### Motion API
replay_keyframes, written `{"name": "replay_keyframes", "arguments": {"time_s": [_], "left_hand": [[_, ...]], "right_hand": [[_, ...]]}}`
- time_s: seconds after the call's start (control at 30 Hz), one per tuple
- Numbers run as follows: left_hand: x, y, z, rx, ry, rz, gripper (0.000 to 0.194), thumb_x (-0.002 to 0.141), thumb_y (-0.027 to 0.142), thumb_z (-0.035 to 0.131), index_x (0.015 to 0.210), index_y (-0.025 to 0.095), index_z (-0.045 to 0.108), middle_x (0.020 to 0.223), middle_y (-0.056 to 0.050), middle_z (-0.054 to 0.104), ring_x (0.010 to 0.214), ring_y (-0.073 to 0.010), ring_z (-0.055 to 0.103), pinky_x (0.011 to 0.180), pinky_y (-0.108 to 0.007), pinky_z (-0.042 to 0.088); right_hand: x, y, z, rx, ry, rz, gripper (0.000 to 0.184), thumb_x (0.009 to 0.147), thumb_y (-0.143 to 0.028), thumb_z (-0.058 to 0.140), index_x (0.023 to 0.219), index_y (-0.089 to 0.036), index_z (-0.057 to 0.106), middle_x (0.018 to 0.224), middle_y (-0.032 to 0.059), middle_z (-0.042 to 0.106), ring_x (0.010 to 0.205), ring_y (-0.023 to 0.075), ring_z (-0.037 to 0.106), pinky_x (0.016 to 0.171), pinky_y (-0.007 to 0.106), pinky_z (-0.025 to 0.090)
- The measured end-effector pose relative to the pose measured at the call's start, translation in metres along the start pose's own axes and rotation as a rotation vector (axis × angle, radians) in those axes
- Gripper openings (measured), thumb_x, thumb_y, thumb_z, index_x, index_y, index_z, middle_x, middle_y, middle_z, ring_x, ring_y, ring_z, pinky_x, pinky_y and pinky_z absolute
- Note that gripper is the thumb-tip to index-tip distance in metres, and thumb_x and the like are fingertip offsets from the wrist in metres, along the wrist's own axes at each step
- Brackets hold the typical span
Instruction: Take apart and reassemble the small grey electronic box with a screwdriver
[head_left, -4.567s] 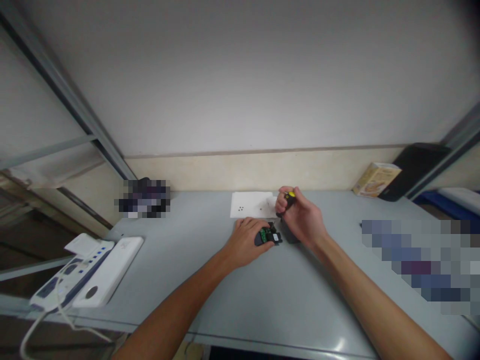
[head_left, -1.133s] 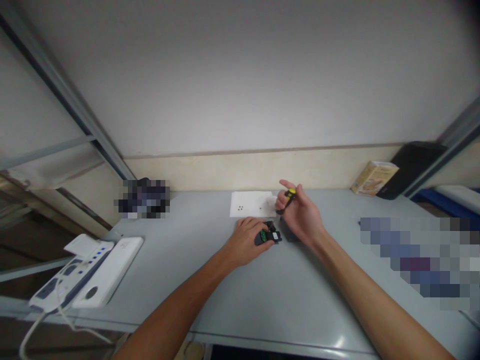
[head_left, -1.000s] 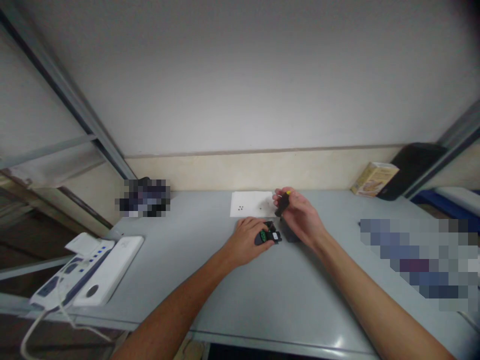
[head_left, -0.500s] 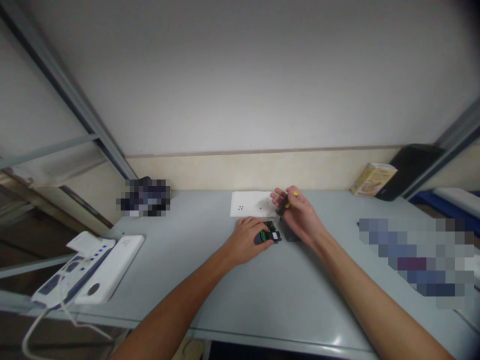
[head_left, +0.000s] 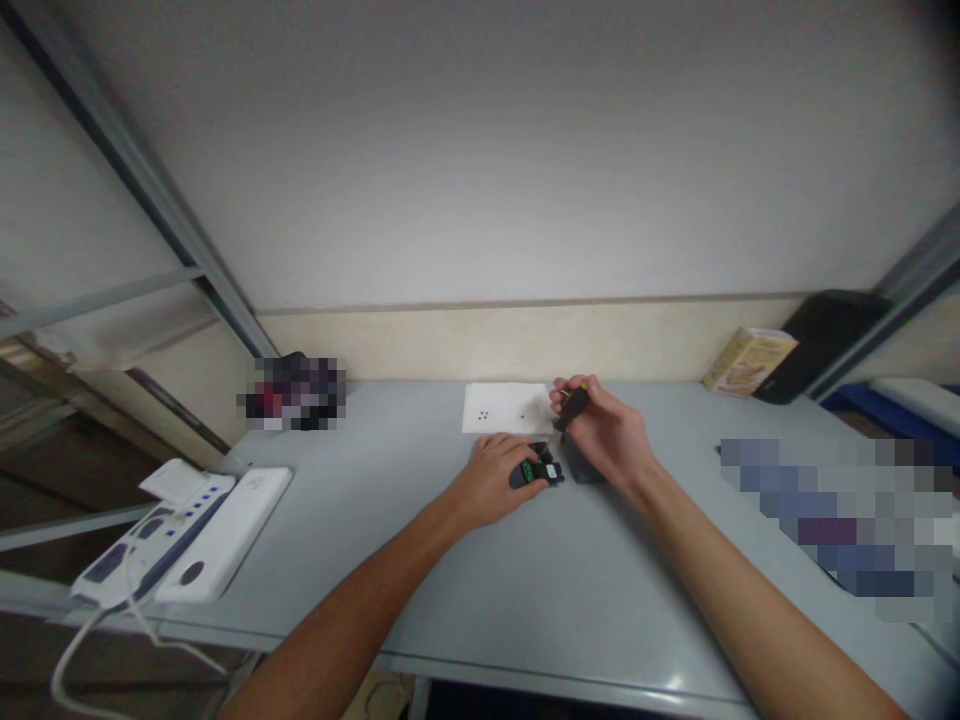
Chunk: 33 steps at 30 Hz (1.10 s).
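Note:
My left hand point(head_left: 499, 480) is closed around a small opened black device point(head_left: 551, 472) with a green circuit board and a white label, holding it on the table. My right hand point(head_left: 611, 430) grips a screwdriver point(head_left: 574, 405) with a dark and yellow handle. Its shaft points down toward the device's upper right side; whether the tip touches is too small to tell. Beneath the right hand lies a dark grey flat box-like thing point(head_left: 583, 468), partly covered. Just behind the hands, a white sheet of paper point(head_left: 502, 398) carries several tiny dark screws.
At the left edge of the grey table point(head_left: 360, 560) lie a white power strip point(head_left: 161, 535) with cables and a white flat box point(head_left: 232, 535). A yellow carton point(head_left: 750, 362) leans near a black panel point(head_left: 825, 340) at back right. Blurred-out items sit at both sides.
My right hand has turned and its fingers have closed further around the screwdriver, whose dark handle now shows more. The left hand and the device have stayed in place.

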<state>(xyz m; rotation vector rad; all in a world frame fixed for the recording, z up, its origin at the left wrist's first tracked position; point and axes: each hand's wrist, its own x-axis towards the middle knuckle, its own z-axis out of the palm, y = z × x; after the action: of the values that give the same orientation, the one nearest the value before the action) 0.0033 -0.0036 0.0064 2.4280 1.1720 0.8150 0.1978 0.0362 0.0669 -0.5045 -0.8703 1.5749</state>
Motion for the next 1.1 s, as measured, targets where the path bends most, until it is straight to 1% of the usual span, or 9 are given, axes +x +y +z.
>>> {"name": "replay_keyframes", "arguments": {"time_s": [0.1, 0.2, 0.27, 0.4, 0.53, 0.67, 0.77, 0.9, 1.1], "left_hand": [[-0.0002, -0.0012, 0.0012, -0.002, 0.007, 0.002, 0.021, 0.094, 0.040, 0.073, 0.109, 0.026, 0.068, 0.136, -0.003, 0.069, 0.127, -0.0243, 0.059, 0.113, -0.043, 0.037], [-0.0002, -0.0015, 0.0018, 0.001, 0.009, 0.003, 0.021, 0.094, 0.038, 0.073, 0.109, 0.025, 0.066, 0.134, -0.003, 0.069, 0.126, -0.0240, 0.059, 0.111, -0.043, 0.038], [-0.0001, -0.0009, 0.0013, 0.001, 0.006, -0.002, 0.022, 0.094, 0.037, 0.073, 0.110, 0.025, 0.066, 0.133, -0.003, 0.070, 0.126, -0.0238, 0.059, 0.110, -0.042, 0.038], [0.0002, 0.0014, -0.0011, -0.003, -0.005, -0.016, 0.022, 0.093, 0.038, 0.073, 0.109, 0.025, 0.066, 0.132, -0.003, 0.070, 0.126, -0.0244, 0.059, 0.109, -0.042, 0.039], [0.0000, 0.0020, -0.0021, -0.008, -0.001, -0.007, 0.021, 0.093, 0.037, 0.074, 0.109, 0.025, 0.066, 0.133, -0.003, 0.069, 0.126, -0.0245, 0.059, 0.111, -0.043, 0.038], [-0.0003, 0.0005, -0.0006, -0.005, 0.003, -0.010, 0.021, 0.093, 0.038, 0.073, 0.109, 0.026, 0.067, 0.135, -0.003, 0.069, 0.127, -0.0244, 0.059, 0.111, -0.043, 0.039], [-0.0001, -0.0002, -0.0001, -0.003, 0.003, -0.010, 0.022, 0.093, 0.039, 0.073, 0.109, 0.026, 0.067, 0.133, -0.003, 0.070, 0.125, -0.0244, 0.059, 0.109, -0.043, 0.039], [0.0000, -0.0001, -0.0003, -0.012, 0.012, 0.000, 0.021, 0.093, 0.038, 0.074, 0.108, 0.025, 0.067, 0.133, -0.003, 0.070, 0.125, -0.0238, 0.060, 0.110, -0.043, 0.039], [-0.0003, -0.0003, 0.0003, -0.006, 0.009, -0.006, 0.022, 0.092, 0.039, 0.074, 0.109, 0.026, 0.068, 0.133, -0.003, 0.070, 0.126, -0.0245, 0.060, 0.113, -0.044, 0.039]], "right_hand": [[-0.0021, -0.0003, 0.0017, -0.015, -0.011, -0.013, 0.033, 0.072, -0.037, 0.091, 0.076, -0.025, 0.061, 0.095, 0.0005, 0.069, 0.084, 0.0173, 0.064, 0.075, 0.031, 0.054], [-0.0011, 0.0008, 0.0046, 0.001, -0.031, -0.039, 0.039, 0.077, -0.043, 0.088, 0.072, -0.025, 0.054, 0.063, -0.0056, 0.046, 0.056, 0.0112, 0.046, 0.056, 0.025, 0.044], [0.0008, 0.0011, 0.0051, 0.014, -0.026, -0.041, 0.035, 0.083, -0.055, 0.080, 0.079, -0.026, 0.060, 0.060, -0.0064, 0.037, 0.052, 0.0117, 0.038, 0.051, 0.025, 0.041], [0.0025, -0.0001, 0.0019, 0.024, -0.020, 0.016, 0.032, 0.087, -0.057, 0.073, 0.096, -0.027, 0.069, 0.076, -0.0009, 0.055, 0.070, 0.0158, 0.055, 0.066, 0.031, 0.051], [-0.0007, -0.0010, 0.0011, -0.022, 0.001, 0.004, 0.029, 0.074, -0.042, 0.089, 0.085, -0.025, 0.067, 0.099, 0.0015, 0.068, 0.089, 0.0174, 0.063, 0.080, 0.032, 0.052], [-0.0016, 0.0002, 0.0049, -0.020, -0.012, -0.028, 0.037, 0.072, -0.039, 0.091, 0.073, -0.024, 0.057, 0.072, -0.0031, 0.054, 0.066, 0.0134, 0.052, 0.065, 0.029, 0.047], [0.0008, 0.0011, 0.0057, 0.004, -0.011, -0.033, 0.032, 0.082, -0.052, 0.081, 0.082, -0.027, 0.063, 0.063, -0.0057, 0.038, 0.055, 0.0127, 0.039, 0.056, 0.028, 0.042], [0.0025, 0.0007, 0.0019, 0.060, -0.014, 0.029, 0.029, 0.088, -0.054, 0.072, 0.099, -0.027, 0.070, 0.075, -0.0015, 0.052, 0.068, 0.0155, 0.052, 0.066, 0.030, 0.050], [-0.0018, 0.0020, 0.0004, -0.031, -0.033, 0.013, 0.025, 0.078, -0.043, 0.084, 0.089, -0.025, 0.070, 0.100, 0.0028, 0.067, 0.087, 0.0185, 0.064, 0.081, 0.033, 0.053]]}}
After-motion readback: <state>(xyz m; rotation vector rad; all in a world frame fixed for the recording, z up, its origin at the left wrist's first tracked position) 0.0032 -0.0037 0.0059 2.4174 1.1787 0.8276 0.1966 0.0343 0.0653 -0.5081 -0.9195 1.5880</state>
